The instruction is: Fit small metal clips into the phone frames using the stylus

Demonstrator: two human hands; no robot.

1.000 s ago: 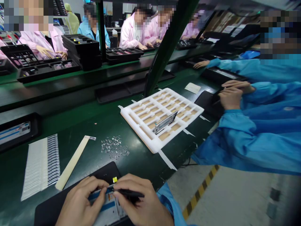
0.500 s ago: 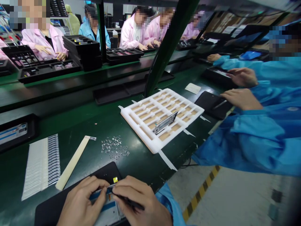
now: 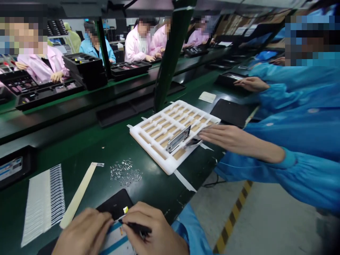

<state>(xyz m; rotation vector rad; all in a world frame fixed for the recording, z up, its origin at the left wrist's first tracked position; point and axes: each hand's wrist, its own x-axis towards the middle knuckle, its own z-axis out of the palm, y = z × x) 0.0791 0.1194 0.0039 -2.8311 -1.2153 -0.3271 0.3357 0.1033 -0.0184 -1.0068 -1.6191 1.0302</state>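
My left hand point(image 3: 83, 230) has its fingers closed together on the left edge of a flat metal phone frame point(image 3: 114, 244) with blue strips. In my right hand point(image 3: 159, 230), black tweezers point(image 3: 138, 227) are pinched, their tip over the frame's upper right part. A small yellow tab point(image 3: 125, 210) shows just above the frame. Beneath lies a black mat point(image 3: 117, 202), mostly covered by my hands. Small shiny metal pieces point(image 3: 126, 173) are scattered beyond it. To the left lie a pale strip point(image 3: 79, 193) with metal pins at its tip and a stack of similar strips point(image 3: 39, 205).
A white slotted foam tray point(image 3: 170, 166) holds an upright metal frame point(image 3: 178, 139). A co-worker's hand point(image 3: 228, 138) reaches over its right side with another part. A black tray point(image 3: 16, 166) with a striped frame stands left. A green post point(image 3: 170, 56) rises behind the foam tray.
The co-worker's hand has come over to the foam tray with a part. My left fingers have shifted left along the frame. The whole view has tilted and shifted slightly.
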